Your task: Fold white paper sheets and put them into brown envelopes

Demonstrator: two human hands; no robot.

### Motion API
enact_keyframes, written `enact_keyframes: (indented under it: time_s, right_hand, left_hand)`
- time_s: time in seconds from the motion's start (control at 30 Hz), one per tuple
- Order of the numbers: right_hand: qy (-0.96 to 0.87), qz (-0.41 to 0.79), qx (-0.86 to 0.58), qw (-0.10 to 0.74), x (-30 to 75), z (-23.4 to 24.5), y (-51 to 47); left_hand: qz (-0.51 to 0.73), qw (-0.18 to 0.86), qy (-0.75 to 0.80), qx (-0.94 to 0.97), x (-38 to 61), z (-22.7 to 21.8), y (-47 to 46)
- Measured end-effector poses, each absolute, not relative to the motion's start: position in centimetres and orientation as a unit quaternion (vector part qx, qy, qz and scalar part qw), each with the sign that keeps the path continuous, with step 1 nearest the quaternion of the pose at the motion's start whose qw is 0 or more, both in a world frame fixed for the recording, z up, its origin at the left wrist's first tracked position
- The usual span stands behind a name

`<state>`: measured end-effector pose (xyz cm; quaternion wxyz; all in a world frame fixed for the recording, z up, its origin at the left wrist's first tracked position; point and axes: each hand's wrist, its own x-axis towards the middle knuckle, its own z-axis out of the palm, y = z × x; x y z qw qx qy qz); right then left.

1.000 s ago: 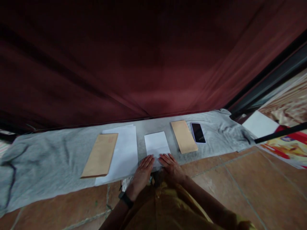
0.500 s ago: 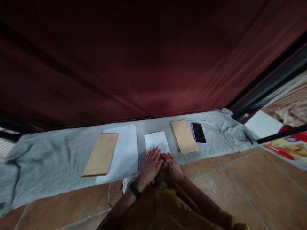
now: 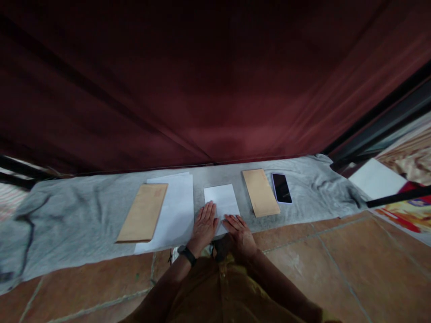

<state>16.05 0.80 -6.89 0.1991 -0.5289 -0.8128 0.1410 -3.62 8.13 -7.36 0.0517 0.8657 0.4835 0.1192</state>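
A sheet of white paper (image 3: 221,195), seemingly folded, lies on a grey cloth (image 3: 81,215) in front of me. My left hand (image 3: 204,224) rests flat on its left edge, fingers stretched out. On its near right corner lies my right hand (image 3: 239,231), palm down with the fingers extended. To the left, a brown envelope (image 3: 143,213) overlaps larger white sheets (image 3: 178,202). Another brown envelope (image 3: 261,193) lies to the right, beside a phone (image 3: 282,188) with a dark screen.
A dark red curtain (image 3: 215,112) hangs behind the cloth-covered surface. Black metal bars (image 3: 400,196) stand at the right, near a white board (image 3: 377,178) and a colourful printed sheet (image 3: 407,213). Below is a brown tiled floor (image 3: 319,260).
My hands have moved apart on the white paper. The left hand slid left to the paper's left edge, while the right stayed near the close right corner.
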Motion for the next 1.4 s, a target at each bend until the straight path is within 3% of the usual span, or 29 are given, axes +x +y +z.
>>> enact_keyframes:
  time_s: [0.2, 0.43, 0.67, 1.13, 1.4]
  right_hand:
    - [-0.815, 0.136, -0.527, 0.199, 16.1, -7.0, 0.7]
    - [-0.819, 0.13, -0.522, 0.201, 16.3, -7.7, 0.5]
    - [-0.828, 0.142, -0.502, 0.204, 17.1, -8.1, 0.7]
    - [-0.792, 0.176, -0.495, 0.31, 21.0, -9.2, 1.0]
    - [-0.791, 0.181, -0.498, 0.306, 20.9, -8.7, 0.6]
  left_hand:
    - [0.119, 0.032, 0.509, 0.852, -5.5, -6.3, 6.6]
    - [0.05, 0.076, 0.35, 0.932, -5.1, -4.8, 4.4]
    - [0.04, 0.102, 0.374, 0.921, -5.1, -6.2, 3.8]
    - [0.014, 0.091, 0.364, 0.927, -5.9, -6.0, 3.6]
    - [0.083, 0.143, 0.411, 0.897, -8.0, -5.0, 4.9]
